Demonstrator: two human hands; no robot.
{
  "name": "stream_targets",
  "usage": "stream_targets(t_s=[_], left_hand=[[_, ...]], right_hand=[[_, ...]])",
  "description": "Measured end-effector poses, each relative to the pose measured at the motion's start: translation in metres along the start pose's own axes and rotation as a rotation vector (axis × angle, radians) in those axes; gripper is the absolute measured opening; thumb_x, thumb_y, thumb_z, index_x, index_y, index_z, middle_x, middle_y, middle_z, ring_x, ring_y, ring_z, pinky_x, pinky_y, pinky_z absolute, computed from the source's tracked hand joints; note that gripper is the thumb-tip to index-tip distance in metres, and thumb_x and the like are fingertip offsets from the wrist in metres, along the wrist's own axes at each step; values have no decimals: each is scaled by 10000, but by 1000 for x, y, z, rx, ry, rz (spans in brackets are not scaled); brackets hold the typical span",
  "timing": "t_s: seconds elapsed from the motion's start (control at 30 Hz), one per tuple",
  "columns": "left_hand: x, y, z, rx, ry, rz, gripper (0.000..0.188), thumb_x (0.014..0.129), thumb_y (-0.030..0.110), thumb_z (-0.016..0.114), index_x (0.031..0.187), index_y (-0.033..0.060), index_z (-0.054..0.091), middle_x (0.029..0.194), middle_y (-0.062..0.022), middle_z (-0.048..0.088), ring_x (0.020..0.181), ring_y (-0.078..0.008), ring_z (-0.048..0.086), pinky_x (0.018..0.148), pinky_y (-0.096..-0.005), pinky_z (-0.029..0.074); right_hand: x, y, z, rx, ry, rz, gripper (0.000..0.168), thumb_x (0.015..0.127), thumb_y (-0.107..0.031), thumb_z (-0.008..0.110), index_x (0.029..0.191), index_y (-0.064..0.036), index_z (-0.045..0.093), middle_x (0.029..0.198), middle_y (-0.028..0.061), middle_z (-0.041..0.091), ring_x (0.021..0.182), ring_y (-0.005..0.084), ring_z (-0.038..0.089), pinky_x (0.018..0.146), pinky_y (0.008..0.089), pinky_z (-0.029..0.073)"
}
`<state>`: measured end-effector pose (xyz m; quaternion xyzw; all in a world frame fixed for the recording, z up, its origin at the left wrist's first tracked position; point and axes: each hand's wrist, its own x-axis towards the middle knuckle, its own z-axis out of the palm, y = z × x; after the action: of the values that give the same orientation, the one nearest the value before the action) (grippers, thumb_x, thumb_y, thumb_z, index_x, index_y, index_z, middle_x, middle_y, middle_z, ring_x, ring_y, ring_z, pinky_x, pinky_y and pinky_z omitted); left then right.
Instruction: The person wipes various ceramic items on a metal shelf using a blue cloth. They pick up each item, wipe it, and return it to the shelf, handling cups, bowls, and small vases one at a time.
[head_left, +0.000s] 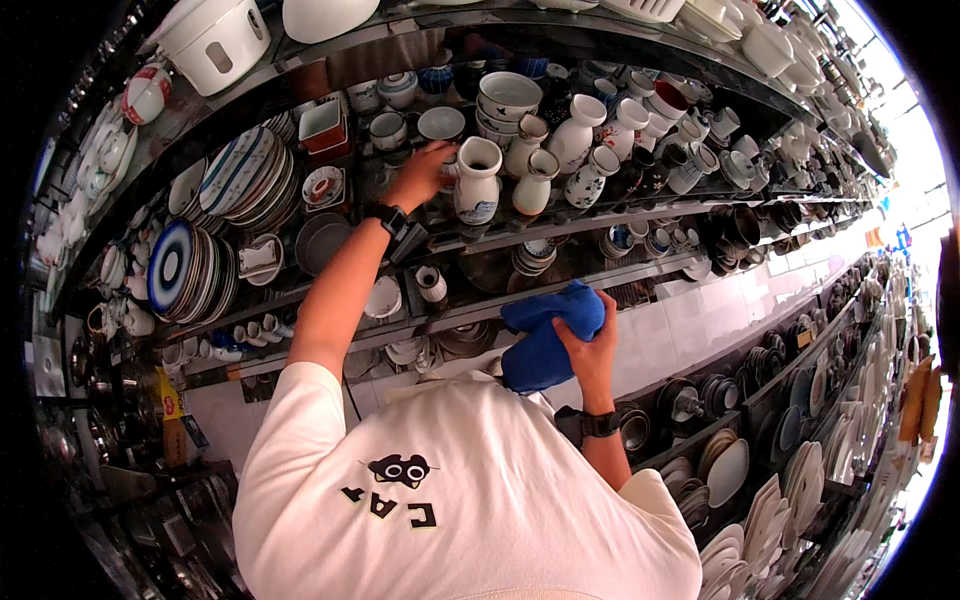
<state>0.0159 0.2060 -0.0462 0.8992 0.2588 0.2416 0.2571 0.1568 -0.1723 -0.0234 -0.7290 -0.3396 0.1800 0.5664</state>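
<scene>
My left hand (429, 174) reaches onto the shelf, its blurred fingertips beside a white ceramic vase (478, 191) with a blue landscape painted on it. A pale round dish (441, 122) lies just beyond those fingers. Whether the fingers hold something small is hidden. Lower and to the right, my right hand (592, 341) grips a bunched blue cloth (551, 337) in front of the shelf edge. Beside the vase stand a pale green bottle (535, 184) and a flower-painted white bottle (591, 178). A white cup (388, 131) sits behind my left hand.
Stacked striped plates (240, 172) and blue-rimmed plates (176, 262) crowd the shelf's left. Tall white sake bottles (577, 131) stand close together to the right. A lower shelf holds a small ribbed vase (430, 283). More plates (727, 472) fill a rack behind my right side.
</scene>
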Motion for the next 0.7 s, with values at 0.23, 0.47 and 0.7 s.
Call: stream_targets(t_s=[0.23, 0.47, 0.7], left_hand=[[7, -10, 3, -70, -81, 49, 615, 736, 38, 781, 1304, 59, 546, 1348, -148, 525, 1230, -381, 509, 1011, -458, 447], [13, -27, 5, -129, -108, 27, 612, 722, 94, 813, 1277, 57, 559, 1361, -134, 526, 1233, -358, 521, 1010, -450, 448], [11, -21, 0, -121, -148, -3, 532, 766, 126, 795, 1255, 77, 591, 1343, -122, 545, 1241, -335, 520, 1010, -437, 447]], right_hand=[[-1, -10, 3, -15, 4, 14, 614, 728, -157, 841, 1226, -64, 495, 1044, 124, 642, 935, 199, 616, 842, 340, 501], [-4, -7, 3, 9, -2, 36, 608, 730, -155, 841, 1220, -63, 493, 1047, 124, 641, 927, 199, 619, 831, 342, 509], [-6, -13, 4, -13, 6, 23, 603, 735, -160, 841, 1219, -69, 494, 1032, 111, 630, 929, 197, 612, 824, 339, 506]])
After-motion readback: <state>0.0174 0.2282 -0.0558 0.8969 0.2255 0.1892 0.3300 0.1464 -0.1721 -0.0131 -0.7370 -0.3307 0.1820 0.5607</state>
